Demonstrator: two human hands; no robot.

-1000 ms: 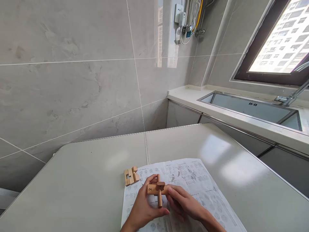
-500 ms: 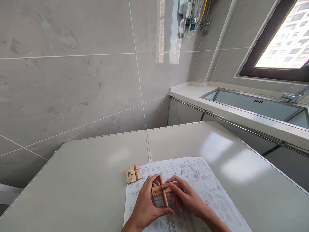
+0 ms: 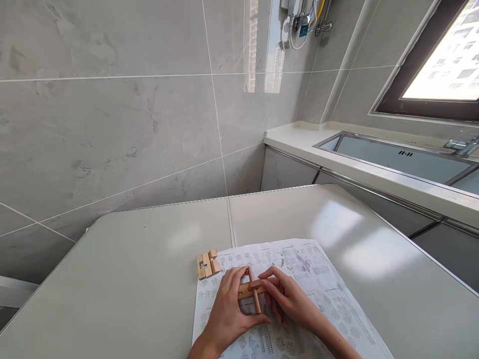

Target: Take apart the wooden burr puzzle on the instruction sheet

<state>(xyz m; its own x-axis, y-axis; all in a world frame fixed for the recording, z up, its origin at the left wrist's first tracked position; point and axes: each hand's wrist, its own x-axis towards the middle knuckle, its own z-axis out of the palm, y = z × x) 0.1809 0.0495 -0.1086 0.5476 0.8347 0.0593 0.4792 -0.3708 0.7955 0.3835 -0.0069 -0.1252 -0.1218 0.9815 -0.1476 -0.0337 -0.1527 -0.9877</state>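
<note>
Several wooden puzzle pieces form a cross between my two hands, above the printed sheet. A round wooden rod (image 3: 256, 302) runs through it, with my left hand (image 3: 228, 309) closed around its two ends, fingertips at the far end and thumb near the close end. Across the rod lies a flat wooden block (image 3: 245, 290) with a dark numeral on its left part. My right hand (image 3: 286, 296) pinches a small wooden piece (image 3: 256, 283) at the block's right side. My right fingers partly hide the block's right end.
Several more wooden pieces (image 3: 207, 265) sit together at the upper left corner of the printed sheet (image 3: 325, 284). The sheet lies on a pale table (image 3: 142, 289). Behind are a tiled wall and, to the right, a counter with a sink (image 3: 389, 154).
The wooden cross has tipped slightly between my hands, so the block's numeral looks turned. Both hands keep their hold. The whole view has shifted a little.
</note>
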